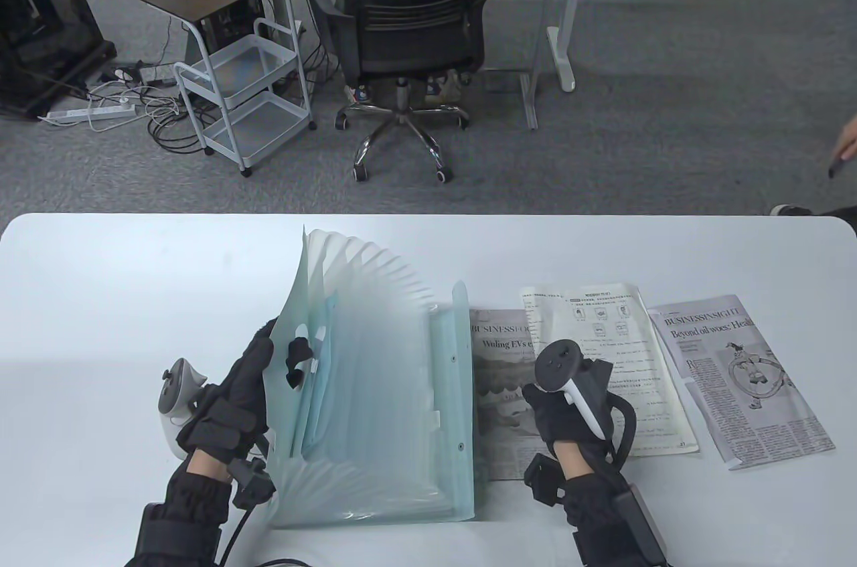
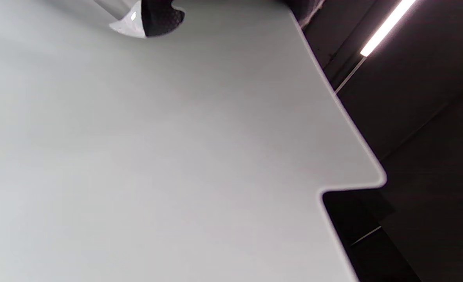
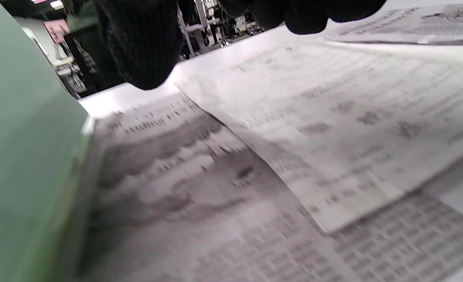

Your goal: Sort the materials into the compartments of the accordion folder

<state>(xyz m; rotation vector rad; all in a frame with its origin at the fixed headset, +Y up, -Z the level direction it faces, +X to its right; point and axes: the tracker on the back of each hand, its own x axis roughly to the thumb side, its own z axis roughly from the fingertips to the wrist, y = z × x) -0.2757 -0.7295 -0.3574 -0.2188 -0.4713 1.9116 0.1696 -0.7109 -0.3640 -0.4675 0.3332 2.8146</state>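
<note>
A translucent green accordion folder (image 1: 388, 393) stands fanned open on the white table (image 1: 100, 299). My left hand (image 1: 276, 361) grips its left cover, and its fingertips (image 1: 299, 363) show dark through the plastic. My right hand (image 1: 550, 396) hovers over the papers to the right of the folder, holding nothing. Under it lie a newspaper clipping (image 1: 502, 386) and a white worksheet (image 1: 606, 339) that overlaps it. In the right wrist view my fingers (image 3: 313, 15) hang just above the worksheet (image 3: 353, 117) and the clipping (image 3: 184, 188), with the folder's wall (image 3: 24, 156) at the left.
A second newspaper clipping (image 1: 750, 386) lies to the right of the worksheet. Beyond the table's far edge stand an office chair (image 1: 408, 25) and a white cart (image 1: 241, 98). The left wrist view shows only a plain pale surface (image 2: 157, 156).
</note>
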